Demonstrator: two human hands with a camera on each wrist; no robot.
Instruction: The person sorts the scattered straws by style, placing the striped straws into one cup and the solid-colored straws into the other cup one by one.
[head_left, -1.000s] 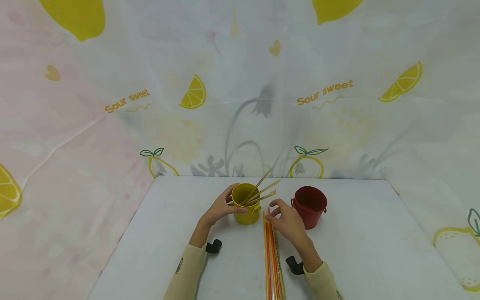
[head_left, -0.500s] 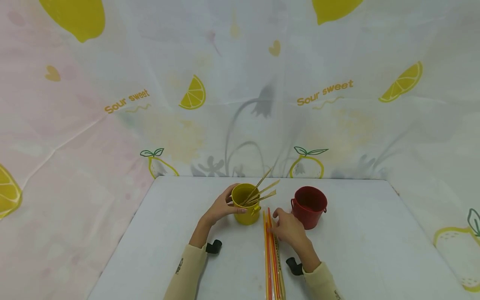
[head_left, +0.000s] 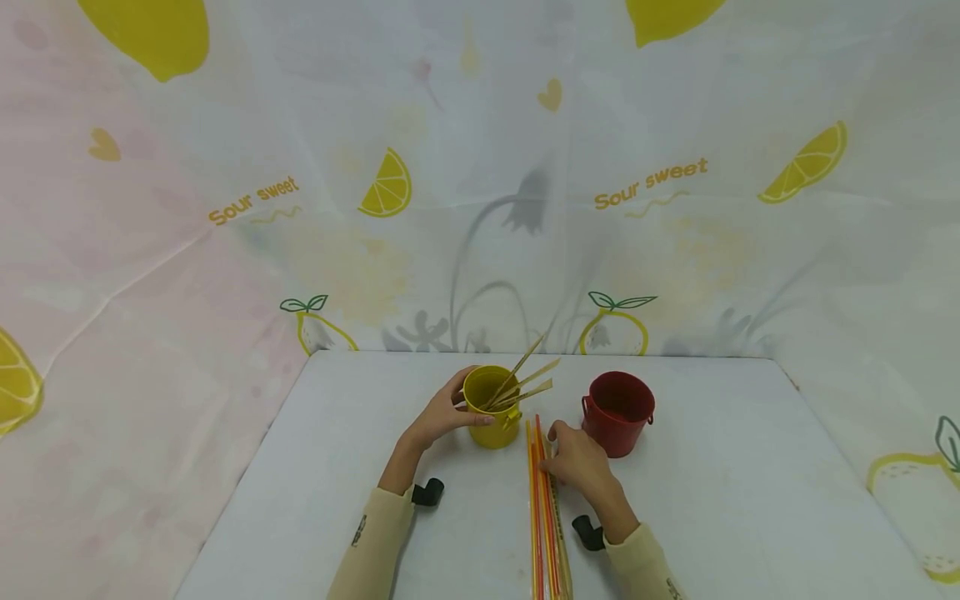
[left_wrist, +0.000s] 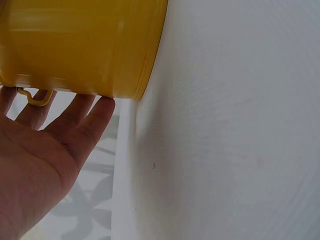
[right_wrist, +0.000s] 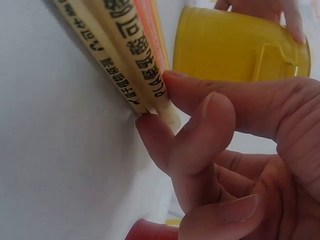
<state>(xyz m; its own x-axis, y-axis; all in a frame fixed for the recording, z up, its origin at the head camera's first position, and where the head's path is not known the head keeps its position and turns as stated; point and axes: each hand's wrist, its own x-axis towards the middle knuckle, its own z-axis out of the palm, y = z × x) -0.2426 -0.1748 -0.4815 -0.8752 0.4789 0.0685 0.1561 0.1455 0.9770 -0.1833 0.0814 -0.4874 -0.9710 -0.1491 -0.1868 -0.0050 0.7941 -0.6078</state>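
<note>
My left hand (head_left: pixel 442 417) holds a small yellow bucket (head_left: pixel 493 435) with thumb and fingers around its side. In the left wrist view its fingers touch the bucket wall (left_wrist: pixel 70 45) near a wire handle loop. Several thin beige sticks (head_left: pixel 528 375) lean out of the bucket. Between the buckets, my right hand (head_left: pixel 581 460) is at the far end of a row of long straws (head_left: pixel 542 500), some orange and red. In the right wrist view, thumb and index finger pinch the end of a beige straw in a printed wrapper (right_wrist: pixel 135 65); other fingers are curled.
A red bucket (head_left: pixel 619 417) stands upright just beyond the right hand. Both buckets are on a white table (head_left: pixel 720 500). A printed lemon curtain (head_left: pixel 480 167) hangs behind the table's far edge. Black camera mounts (head_left: pixel 428 492) stick out from both wrists.
My right hand has drawn slightly back from the straws' tips and closed its thumb and finger at the beige wrapped straw. The left hand and both buckets stay in place.
</note>
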